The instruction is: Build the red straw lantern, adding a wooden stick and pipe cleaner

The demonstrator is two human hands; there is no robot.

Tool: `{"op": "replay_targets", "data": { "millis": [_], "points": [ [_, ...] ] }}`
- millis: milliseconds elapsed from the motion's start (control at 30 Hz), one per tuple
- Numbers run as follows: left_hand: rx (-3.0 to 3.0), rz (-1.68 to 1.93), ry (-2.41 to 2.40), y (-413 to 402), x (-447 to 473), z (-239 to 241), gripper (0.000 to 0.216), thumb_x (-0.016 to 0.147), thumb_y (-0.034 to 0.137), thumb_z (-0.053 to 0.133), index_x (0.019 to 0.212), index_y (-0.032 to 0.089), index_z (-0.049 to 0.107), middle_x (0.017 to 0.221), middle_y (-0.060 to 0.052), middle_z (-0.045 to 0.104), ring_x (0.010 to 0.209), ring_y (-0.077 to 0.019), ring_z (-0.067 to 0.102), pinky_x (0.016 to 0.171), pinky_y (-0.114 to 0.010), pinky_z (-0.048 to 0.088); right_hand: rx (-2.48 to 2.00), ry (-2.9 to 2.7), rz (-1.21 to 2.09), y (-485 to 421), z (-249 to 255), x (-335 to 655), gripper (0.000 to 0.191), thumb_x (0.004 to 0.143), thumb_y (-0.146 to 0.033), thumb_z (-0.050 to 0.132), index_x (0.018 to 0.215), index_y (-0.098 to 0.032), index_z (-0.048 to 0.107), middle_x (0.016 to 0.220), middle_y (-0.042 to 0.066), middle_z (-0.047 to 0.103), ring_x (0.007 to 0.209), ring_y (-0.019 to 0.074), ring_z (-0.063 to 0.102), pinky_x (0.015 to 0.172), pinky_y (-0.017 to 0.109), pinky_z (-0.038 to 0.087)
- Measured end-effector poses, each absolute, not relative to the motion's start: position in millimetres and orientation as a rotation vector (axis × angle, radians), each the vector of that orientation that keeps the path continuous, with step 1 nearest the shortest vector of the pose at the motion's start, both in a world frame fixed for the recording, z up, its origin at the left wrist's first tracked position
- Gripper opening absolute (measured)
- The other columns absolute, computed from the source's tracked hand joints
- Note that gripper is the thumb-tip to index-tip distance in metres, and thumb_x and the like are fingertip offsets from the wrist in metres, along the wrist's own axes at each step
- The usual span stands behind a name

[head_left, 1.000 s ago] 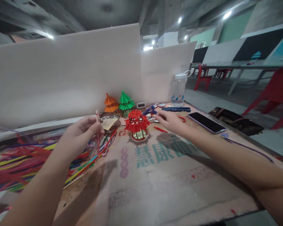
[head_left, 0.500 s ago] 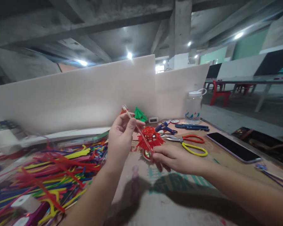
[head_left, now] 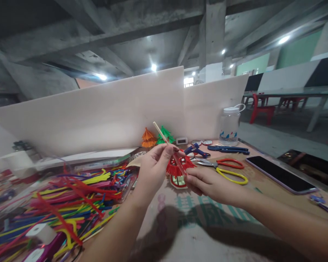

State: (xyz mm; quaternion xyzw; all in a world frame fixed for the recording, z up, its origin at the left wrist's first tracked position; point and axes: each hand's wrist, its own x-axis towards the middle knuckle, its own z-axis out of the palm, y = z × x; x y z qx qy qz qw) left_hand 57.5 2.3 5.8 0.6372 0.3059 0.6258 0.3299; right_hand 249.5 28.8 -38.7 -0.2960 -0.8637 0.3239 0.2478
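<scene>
Two hands are now sharing one stick point(head_left: 160, 132): a second ago the right hand point(head_left: 207, 183) was reaching out past the red model point(head_left: 174, 169), and the left hand point(head_left: 153, 163) was holding the stick alone, off to the side. Now both are working together over the middle of the table point(head_left: 164, 251). Half a second ago the pale tip was barely showing; now a bare length is standing out above the left hand, so the stick seems to be sliding out of a clear, reddish sleeve point(head_left: 180, 164). If so, the two are coming apart, though blur is hiding the exact join.

The left thumb and forefinger are pinching the stick near the sleeve's top. The right fingers are curling in and closing on the sleeve's lower end; where that thumb is pressing, I cannot tell.

The stick is looking thin, straight and cream-coloured, tilting with its top to the left, and it is crossing in front of the red model. The sleeve is looking glossy and see-through.

Behind the hands, the orange model point(head_left: 148, 138) and the green model point(head_left: 165, 135) are standing by the screen point(head_left: 120, 112). The scissors point(head_left: 216, 165) are lying just beyond the right hand, and strips point(head_left: 79, 196) are spreading across the left.
</scene>
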Motion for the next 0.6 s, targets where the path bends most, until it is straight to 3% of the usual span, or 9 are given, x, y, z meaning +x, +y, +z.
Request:
{"op": "replay_targets", "data": {
  "millis": [267, 367, 433, 500, 533, 600],
  "points": [
    [1.665, 1.746, 0.808, 5, 52, 5, 0.037, 0.089, 0.055, 0.071, 0.088, 0.018, 0.069, 0.076, -0.003, 0.074, 0.074, -0.0151, 0.071, 0.077, -0.025, 0.058, -0.859, -2.434, 0.916, 25, -30, 250, 0.040, 0.107, -0.040, 0.038, 0.076, -0.020, 0.054, 0.068, -0.002, 0.059, 0.061, 0.0107, 0.052, 0.058, 0.023, 0.038],
    [1.626, 1.785, 0.888, -3, 35, 17, 0.036, 0.092, 0.056, 0.066, 0.093, 0.020, 0.067, 0.064, 0.003, 0.063, 0.061, -0.0122, 0.064, 0.057, -0.018, 0.052, -0.877, -2.651, 0.804, 33, -10, 266, 0.031, 0.104, -0.038, 0.046, 0.084, -0.020, 0.062, 0.076, -0.002, 0.068, 0.066, 0.0105, 0.058, 0.060, 0.022, 0.039],
    [1.712, 1.738, 1.082, -10, 13, 26, 0.038, 0.093, 0.060, 0.061, 0.092, 0.022, 0.066, 0.054, 0.006, 0.052, 0.045, -0.0099, 0.049, 0.038, -0.014, 0.035, -1.073, -2.732, 0.625, 52, 0, 288, 0.031, 0.103, -0.043, 0.049, 0.093, -0.022, 0.069, 0.081, -0.002, 0.072, 0.070, 0.0113, 0.063, 0.062, 0.022, 0.042],
    [2.000, 1.434, 1.424, -13, -16, 28, 0.041, 0.092, 0.060, 0.058, 0.089, 0.021, 0.069, 0.061, 0.003, 0.061, 0.052, -0.0115, 0.054, 0.046, -0.016, 0.044, -1.383, -2.634, 0.334, 80, 0, 319, 0.026, 0.101, -0.042, 0.055, 0.098, -0.022, 0.072, 0.095, 0.001, 0.075, 0.085, 0.0148, 0.067, 0.074, 0.023, 0.047],
    [2.146, 1.276, 1.569, -11, -32, 24, 0.043, 0.089, 0.062, 0.060, 0.082, 0.021, 0.071, 0.063, 0.002, 0.064, 0.057, -0.0135, 0.058, 0.049, -0.018, 0.046, -1.494, -2.549, 0.252, 97, -4, 335, 0.025, 0.103, -0.037, 0.052, 0.107, -0.020, 0.071, 0.107, 0.006, 0.075, 0.096, 0.0183, 0.068, 0.081, 0.026, 0.048],
    [2.311, 0.852, 1.711, -4, -64, 4, 0.039, 0.081, 0.062, 0.063, 0.086, 0.027, 0.078, 0.082, 0.001, 0.077, 0.074, -0.0203, 0.070, 0.063, -0.024, 0.056, -1.739, -2.348, 0.095, 128, -19, 367, 0.033, 0.107, -0.029, 0.042, 0.127, -0.014, 0.063, 0.124, 0.016, 0.069, 0.110, 0.0249, 0.065, 0.090, 0.035, 0.050]
  ]
}}
